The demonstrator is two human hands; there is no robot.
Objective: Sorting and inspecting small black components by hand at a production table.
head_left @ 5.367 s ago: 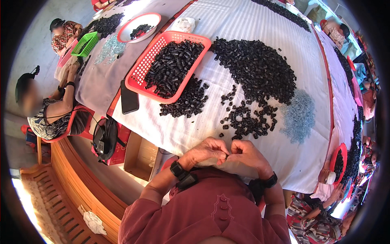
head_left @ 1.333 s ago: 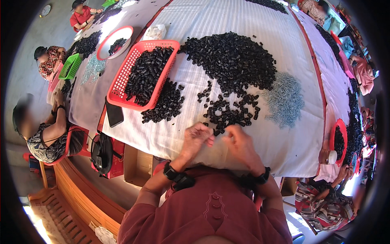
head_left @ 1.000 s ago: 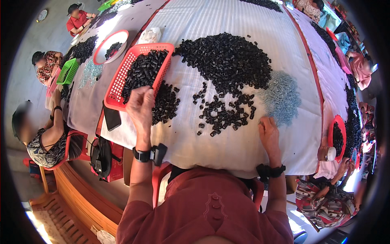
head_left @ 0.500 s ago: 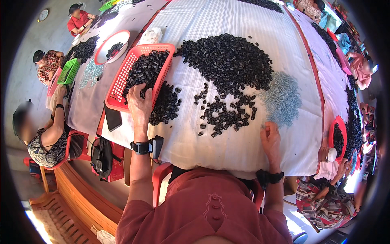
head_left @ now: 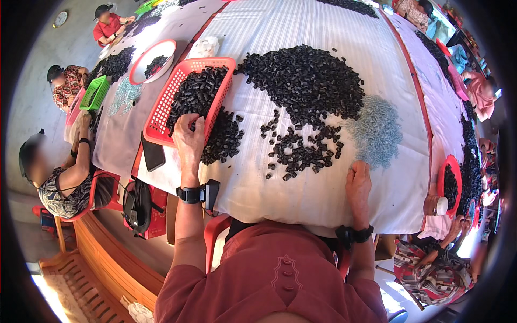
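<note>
At the near end of a red plastic basket [head_left: 154, 119], my left hand [head_left: 188, 135] has its fingers curled together over the rim. Small black plastic pieces [head_left: 200, 89] fill the basket; whatever lies between those fingers is too small to make out. My right hand [head_left: 358, 183] is closed just below a heap of small clear-blue pieces [head_left: 377, 132], its fingertips pinched together. I cannot tell what they hold. Between my hands, loose black pieces [head_left: 301, 153] lie scattered on the white cloth, in front of a large black heap [head_left: 307, 81].
More black pieces [head_left: 222, 140] lie against the basket's right side. A dark phone [head_left: 153, 154] rests at its near left corner. Beyond stand a red-rimmed white basin [head_left: 146, 54] and a green basket [head_left: 95, 91]. Several people sit at neighbouring tables; a jar [head_left: 437, 205] stands at the right.
My left hand's fingers have drawn closer together at the basket's near end. My right hand stays closed near the blue heap. The whole view has shifted slightly.
</note>
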